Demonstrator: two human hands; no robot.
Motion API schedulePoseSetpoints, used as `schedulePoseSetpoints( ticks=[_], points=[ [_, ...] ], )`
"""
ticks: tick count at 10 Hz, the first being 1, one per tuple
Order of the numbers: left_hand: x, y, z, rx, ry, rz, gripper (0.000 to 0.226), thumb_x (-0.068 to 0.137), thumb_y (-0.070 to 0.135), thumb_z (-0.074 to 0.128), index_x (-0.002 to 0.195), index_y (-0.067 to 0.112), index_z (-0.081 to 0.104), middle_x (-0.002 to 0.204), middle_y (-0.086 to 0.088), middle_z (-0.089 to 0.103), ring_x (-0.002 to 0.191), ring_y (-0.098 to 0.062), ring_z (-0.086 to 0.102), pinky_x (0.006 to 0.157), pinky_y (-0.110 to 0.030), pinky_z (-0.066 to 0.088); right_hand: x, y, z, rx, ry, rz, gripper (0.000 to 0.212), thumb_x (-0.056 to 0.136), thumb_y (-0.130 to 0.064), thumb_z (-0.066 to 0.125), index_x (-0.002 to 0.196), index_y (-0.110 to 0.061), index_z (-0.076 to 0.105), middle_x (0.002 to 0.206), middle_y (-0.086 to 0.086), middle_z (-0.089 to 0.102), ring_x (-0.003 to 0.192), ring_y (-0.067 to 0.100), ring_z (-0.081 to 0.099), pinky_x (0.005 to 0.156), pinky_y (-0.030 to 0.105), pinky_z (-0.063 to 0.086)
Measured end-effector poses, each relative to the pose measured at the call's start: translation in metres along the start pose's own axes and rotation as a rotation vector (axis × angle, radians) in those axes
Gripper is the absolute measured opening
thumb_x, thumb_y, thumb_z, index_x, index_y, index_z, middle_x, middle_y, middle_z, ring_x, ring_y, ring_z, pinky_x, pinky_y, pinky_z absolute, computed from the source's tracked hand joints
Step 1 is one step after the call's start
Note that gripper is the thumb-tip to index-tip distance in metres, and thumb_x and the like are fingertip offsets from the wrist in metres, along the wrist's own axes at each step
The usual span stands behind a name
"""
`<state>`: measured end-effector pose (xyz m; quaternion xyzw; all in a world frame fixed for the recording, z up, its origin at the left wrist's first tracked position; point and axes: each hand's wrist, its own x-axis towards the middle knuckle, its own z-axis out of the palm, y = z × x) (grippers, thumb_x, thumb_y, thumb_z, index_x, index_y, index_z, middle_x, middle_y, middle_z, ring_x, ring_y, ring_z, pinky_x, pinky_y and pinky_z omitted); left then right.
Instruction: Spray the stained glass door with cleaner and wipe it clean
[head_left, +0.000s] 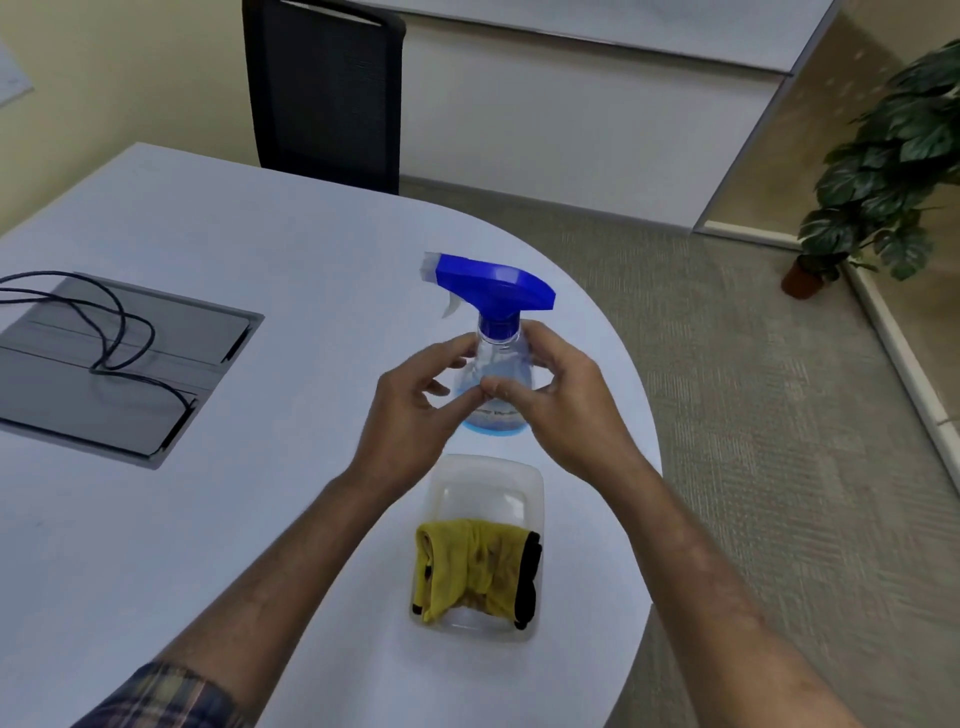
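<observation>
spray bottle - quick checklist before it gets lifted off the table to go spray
1. Bottle upright: ok. The spray bottle stands on the table.
2. Grip: cannot tell. The left hand and right hand cup the body from both sides with fingertips on it, but a firm hold is not clear.
3. Trigger free: ok. No finger is on the trigger.
4. Nozzle direction: ok. It points left, away from the person.
5. Cloth ready: ok. The yellow cloth lies in the clear container near the bottle.
6. Liquid level: cannot tell, the hands cover the body.
</observation>
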<state>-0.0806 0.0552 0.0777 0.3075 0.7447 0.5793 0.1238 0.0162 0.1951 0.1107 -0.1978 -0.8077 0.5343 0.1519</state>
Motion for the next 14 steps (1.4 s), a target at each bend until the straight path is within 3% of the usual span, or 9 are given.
schedulePoseSetpoints(
  ticks=[1,3,4,5,8,10,12,13,14],
  points=[
    [-0.018,0.011,-0.008,-0.013,-0.041,0.017,0.045,0.089,0.033,0.076,0.131,0.040,0.062,0.119,0.022,0.071,0.112,-0.005,0.065,0.082,-0.017,0.056,-0.021,-0.007,-0.003,0.040,-0.012,0.021,0.048,0.092,-0.020,0.074,0.135,-0.031,0.056,0.130,-0.013,0.066,0.120,0.003,0.060,0.092,0.022,0.054],
    [-0.045,-0.016,0.000,0.008,-0.108,-0.071,0.044,0.087,0.031,0.079,0.130,0.032,0.067,0.116,0.017,0.073,0.111,-0.008,0.066,0.084,-0.027,0.057,-0.049,0.024,0.012,0.081,-0.050,0.093,0.040,0.092,-0.020,0.074,0.127,-0.033,0.060,0.122,-0.017,0.070,0.114,-0.005,0.064,0.086,0.021,0.059],
    [-0.050,-0.036,0.007,0.049,-0.126,-0.107,0.045,0.088,0.031,0.079,0.131,0.029,0.066,0.118,0.016,0.073,0.110,-0.004,0.065,0.082,-0.018,0.053,-0.052,0.042,0.023,0.095,-0.055,0.136,0.040,0.093,-0.019,0.074,0.123,-0.039,0.057,0.117,-0.022,0.069,0.109,-0.006,0.066,0.080,0.014,0.057],
    [-0.052,-0.054,0.015,0.080,-0.154,-0.142,0.047,0.088,0.034,0.079,0.132,0.028,0.064,0.120,0.016,0.072,0.111,-0.005,0.064,0.083,-0.018,0.053,-0.053,0.063,0.032,0.091,-0.055,0.168,0.039,0.093,-0.020,0.074,0.127,-0.031,0.059,0.121,-0.013,0.071,0.112,0.008,0.068,0.084,0.020,0.059],
    [-0.058,-0.090,0.032,0.124,-0.155,-0.195,0.047,0.091,0.034,0.076,0.134,0.025,0.061,0.119,0.014,0.069,0.108,-0.002,0.064,0.085,-0.016,0.051,-0.049,0.100,0.048,0.015,-0.056,0.229,0.048,0.092,-0.020,0.075,0.137,-0.021,0.057,0.127,-0.004,0.070,0.116,0.015,0.066,0.090,0.024,0.056],
    [-0.057,-0.097,0.035,0.138,-0.148,-0.212,0.049,0.092,0.033,0.075,0.137,0.026,0.058,0.123,0.016,0.066,0.105,0.000,0.063,0.086,-0.016,0.051,-0.047,0.105,0.053,0.011,-0.035,0.259,0.051,0.092,-0.020,0.074,0.139,-0.021,0.055,0.132,-0.004,0.068,0.120,0.013,0.062,0.101,0.037,0.056],
    [-0.062,-0.089,0.036,0.135,-0.145,-0.228,0.058,0.091,0.033,0.076,0.144,0.024,0.055,0.137,0.004,0.066,0.117,-0.015,0.064,0.102,-0.038,0.056,-0.054,0.095,0.053,-0.019,0.001,0.301,0.061,0.091,-0.017,0.076,0.146,-0.019,0.049,0.142,0.001,0.062,0.129,0.019,0.057,0.102,0.036,0.052],
    [-0.067,-0.081,0.034,0.149,-0.125,-0.216,0.066,0.089,0.038,0.076,0.149,0.028,0.048,0.144,0.004,0.063,0.125,-0.017,0.062,0.107,-0.042,0.053,-0.064,0.090,0.050,-0.067,0.049,0.312,0.070,0.090,-0.025,0.078,0.150,-0.025,0.044,0.150,-0.002,0.055,0.134,0.019,0.053,0.106,0.042,0.054],
    [-0.079,-0.071,0.030,0.132,-0.063,-0.217,0.072,0.090,0.043,0.073,0.153,0.031,0.041,0.152,0.005,0.056,0.133,-0.014,0.055,0.111,-0.038,0.047,-0.079,0.082,0.047,-0.080,0.111,0.283,0.066,0.092,-0.036,0.074,0.150,-0.029,0.043,0.154,-0.008,0.050,0.136,0.014,0.050,0.102,0.033,0.053]
  ],
)
